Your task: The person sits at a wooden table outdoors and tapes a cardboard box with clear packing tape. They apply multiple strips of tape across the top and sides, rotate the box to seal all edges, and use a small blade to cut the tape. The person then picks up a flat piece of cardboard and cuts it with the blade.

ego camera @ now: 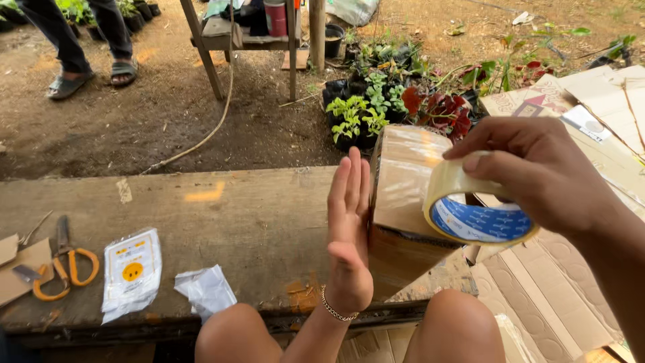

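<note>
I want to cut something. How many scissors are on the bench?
1. The scissors, orange-handled, lie at the bench's left end, beside cardboard scraps and left of a white packet. More could lie hidden past the frame's left edge.

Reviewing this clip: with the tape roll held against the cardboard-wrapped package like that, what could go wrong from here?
1. The left hand only presses flat against the package, with no grip around it, so a pull from the tape roll in the right hand might tip or shift it.
2. The package stands near the edge of the wooden bench, so it could slide off toward the knees.
3. The clear tape may wrinkle or stick to itself.
</note>
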`<state>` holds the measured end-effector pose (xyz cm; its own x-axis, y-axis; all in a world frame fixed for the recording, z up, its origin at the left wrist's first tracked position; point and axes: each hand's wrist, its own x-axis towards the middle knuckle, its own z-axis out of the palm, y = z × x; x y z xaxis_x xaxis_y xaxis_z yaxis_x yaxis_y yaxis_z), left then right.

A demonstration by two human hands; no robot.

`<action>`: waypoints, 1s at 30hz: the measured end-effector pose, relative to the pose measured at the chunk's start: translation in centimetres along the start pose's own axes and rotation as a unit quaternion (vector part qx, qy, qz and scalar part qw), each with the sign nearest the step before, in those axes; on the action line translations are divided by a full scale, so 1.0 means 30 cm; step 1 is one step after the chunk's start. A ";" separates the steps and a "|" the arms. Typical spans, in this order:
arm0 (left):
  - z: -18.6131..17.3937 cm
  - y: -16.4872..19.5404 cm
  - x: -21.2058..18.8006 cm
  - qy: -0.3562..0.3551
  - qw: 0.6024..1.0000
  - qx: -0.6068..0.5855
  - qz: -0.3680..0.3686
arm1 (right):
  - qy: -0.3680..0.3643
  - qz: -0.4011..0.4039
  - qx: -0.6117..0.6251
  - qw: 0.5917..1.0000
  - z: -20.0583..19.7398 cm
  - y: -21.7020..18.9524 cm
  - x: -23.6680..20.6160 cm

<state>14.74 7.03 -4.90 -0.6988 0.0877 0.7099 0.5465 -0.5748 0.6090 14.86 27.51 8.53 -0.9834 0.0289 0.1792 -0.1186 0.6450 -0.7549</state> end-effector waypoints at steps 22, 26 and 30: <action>-0.094 -0.054 0.255 -0.367 0.892 0.258 -0.052 | 0.009 -0.023 0.042 0.999 0.002 -0.001 -0.056; -0.064 -0.042 0.283 -0.384 0.883 0.270 -0.022 | -0.024 0.160 0.129 0.978 -0.006 -0.011 -0.074; -0.074 -0.023 0.295 -0.382 0.871 0.308 -0.008 | -0.050 0.225 0.161 0.960 -0.035 -0.015 -0.062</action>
<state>7.14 6.39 0.18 -0.3266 0.7431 0.5841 0.8481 -0.0424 0.5281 16.89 27.98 9.20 -0.9513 0.1658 -0.2600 0.3009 0.3152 -0.9000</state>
